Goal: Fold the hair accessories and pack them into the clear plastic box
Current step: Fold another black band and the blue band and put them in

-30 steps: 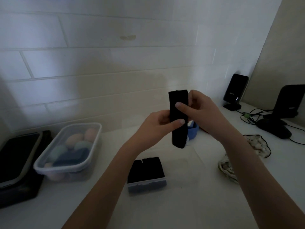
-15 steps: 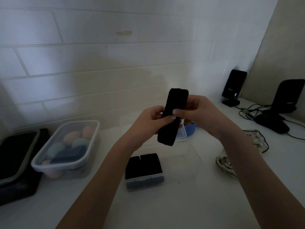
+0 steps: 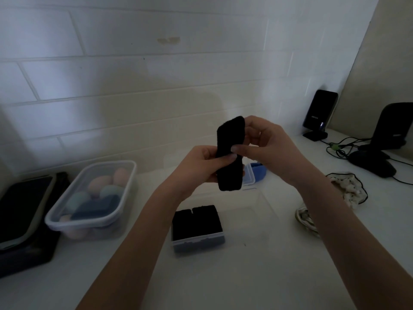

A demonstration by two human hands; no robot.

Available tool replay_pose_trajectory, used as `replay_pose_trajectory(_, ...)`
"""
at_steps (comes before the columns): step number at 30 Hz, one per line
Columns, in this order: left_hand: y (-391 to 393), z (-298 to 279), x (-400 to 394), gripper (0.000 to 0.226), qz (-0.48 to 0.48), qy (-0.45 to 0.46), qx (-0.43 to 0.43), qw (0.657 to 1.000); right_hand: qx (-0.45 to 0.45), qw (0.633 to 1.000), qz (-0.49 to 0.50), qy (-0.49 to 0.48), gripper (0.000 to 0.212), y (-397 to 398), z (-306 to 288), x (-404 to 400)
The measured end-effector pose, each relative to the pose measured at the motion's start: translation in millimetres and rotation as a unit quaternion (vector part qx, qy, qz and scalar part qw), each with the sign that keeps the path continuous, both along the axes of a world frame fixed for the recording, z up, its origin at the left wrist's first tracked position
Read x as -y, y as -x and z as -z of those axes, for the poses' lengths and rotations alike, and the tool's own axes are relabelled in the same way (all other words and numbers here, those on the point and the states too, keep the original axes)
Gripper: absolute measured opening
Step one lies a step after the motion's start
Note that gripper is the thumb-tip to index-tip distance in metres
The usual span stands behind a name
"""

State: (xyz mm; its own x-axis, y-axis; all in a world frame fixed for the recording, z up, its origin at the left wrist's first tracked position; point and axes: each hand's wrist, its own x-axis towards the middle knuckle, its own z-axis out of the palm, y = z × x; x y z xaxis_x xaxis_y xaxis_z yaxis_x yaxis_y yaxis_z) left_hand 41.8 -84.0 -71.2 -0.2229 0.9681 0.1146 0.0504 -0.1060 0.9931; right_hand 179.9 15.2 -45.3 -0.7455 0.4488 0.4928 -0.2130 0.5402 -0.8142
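Black headband [image 3: 230, 153], a soft, matte strip folded flat, stands nearly upright between our hands above the counter. Our left hand [image 3: 201, 168] pinches its middle and our right hand [image 3: 266, 146] grips its upper half. Below them sits the clear plastic box [image 3: 197, 229], holding folded black pieces.

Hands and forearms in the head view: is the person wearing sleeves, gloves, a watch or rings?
Nothing is worn. The left hand and right hand are bare, with short plain nails. Both forearms are bare to the frame edge; no sleeves, watch, bracelet or rings show in this dim light.
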Motion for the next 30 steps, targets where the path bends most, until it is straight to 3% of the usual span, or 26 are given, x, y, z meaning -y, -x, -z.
replay_pose_trajectory(5, 0.6, -1.9, 0.5, 0.012, -0.016, -0.025, 0.008, 1.000, 0.009, 0.998, 0.015, -0.061, 0.025, 1.2, 1.2, 4.0)
replay_pose_trajectory(9, 1.2, -5.5, 3.2, 0.020, -0.003, -0.041, 0.022, 0.999, 0.035, 0.995, 0.017, -0.097, 0.036, 1.4, -1.4, 8.4)
replay_pose_trajectory(13, 3.3, -5.4, 4.0, 0.023, 0.007, -0.036, 0.020, 0.999, 0.055, 0.991, 0.014, -0.123, 0.035, -0.6, -2.0, 7.9)
replay_pose_trajectory(23, 8.4, 1.0, -2.1, 0.019, -0.070, -0.013, -0.016, 0.997, 0.062, 0.976, 0.051, -0.203, 0.031, -4.6, 0.0, 2.6)
replay_pose_trajectory(30, 11.6, -0.9, 0.1, 0.027, 0.018, 0.011, 0.031, 0.999, 0.039, 0.966, 0.071, -0.244, 0.032, -0.1, 7.8, 0.4)
